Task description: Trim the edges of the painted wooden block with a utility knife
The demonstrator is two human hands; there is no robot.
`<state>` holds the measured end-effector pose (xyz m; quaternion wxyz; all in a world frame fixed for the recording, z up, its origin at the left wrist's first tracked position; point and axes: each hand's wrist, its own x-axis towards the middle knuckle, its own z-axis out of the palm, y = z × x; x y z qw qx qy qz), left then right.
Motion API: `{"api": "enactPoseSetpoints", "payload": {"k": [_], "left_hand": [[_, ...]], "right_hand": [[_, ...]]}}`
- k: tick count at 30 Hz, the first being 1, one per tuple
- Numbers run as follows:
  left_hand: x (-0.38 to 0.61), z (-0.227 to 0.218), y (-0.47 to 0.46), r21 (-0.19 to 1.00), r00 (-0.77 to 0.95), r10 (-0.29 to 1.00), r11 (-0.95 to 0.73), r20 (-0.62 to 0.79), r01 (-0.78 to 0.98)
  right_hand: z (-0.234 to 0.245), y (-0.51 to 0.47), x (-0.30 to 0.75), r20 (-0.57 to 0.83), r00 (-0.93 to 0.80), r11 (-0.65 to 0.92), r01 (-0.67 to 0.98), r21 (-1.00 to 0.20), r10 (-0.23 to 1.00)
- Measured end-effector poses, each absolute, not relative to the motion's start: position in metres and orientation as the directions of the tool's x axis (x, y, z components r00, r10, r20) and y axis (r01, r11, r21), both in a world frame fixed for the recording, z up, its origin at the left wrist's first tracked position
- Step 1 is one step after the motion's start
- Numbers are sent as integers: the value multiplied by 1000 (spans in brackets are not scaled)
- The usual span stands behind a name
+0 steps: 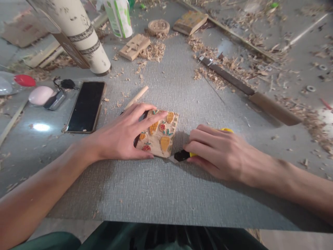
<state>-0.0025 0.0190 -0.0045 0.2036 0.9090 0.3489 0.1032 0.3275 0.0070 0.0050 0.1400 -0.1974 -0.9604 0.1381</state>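
A flat wooden block (pixel 164 142) carved with painted fruit shapes in orange, red and green lies on the grey table. My left hand (pixel 125 132) grips it from the left, thumb at the near edge and fingers over the far edge. My right hand (pixel 218 151) is closed around a yellow and black utility knife (pixel 182 156). Its blade points left and reaches the block's near right corner; whether it touches the wood I cannot tell. Just beyond my left hand lies a thin wooden stick (pixel 137 96), its lower end hidden behind the fingers.
A phone (pixel 85 107) lies left of my left hand, near keys (pixel 68 84). Behind stand a cream cylinder (pixel 88 41) and a green-white cup (pixel 119 17). Carved wood pieces (pixel 135 47) and shavings lie farther back. A long wood-handled file (pixel 249 91) lies at right.
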Motion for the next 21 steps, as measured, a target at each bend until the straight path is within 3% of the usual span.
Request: {"api": "enactPoseSetpoints", "payload": {"k": [6, 12, 21], "left_hand": [[-2, -3, 17, 373, 747, 659, -717, 87, 589], [-1, -4, 14, 361, 735, 670, -714, 106, 599], [0, -3, 12, 354, 728, 678, -708, 100, 611]], "right_hand": [[2, 5, 327, 198, -864, 847, 365, -387, 463], [2, -1, 325, 240, -843, 847, 377, -376, 482], [8, -14, 317, 284, -826, 873, 448, -194, 487]]}}
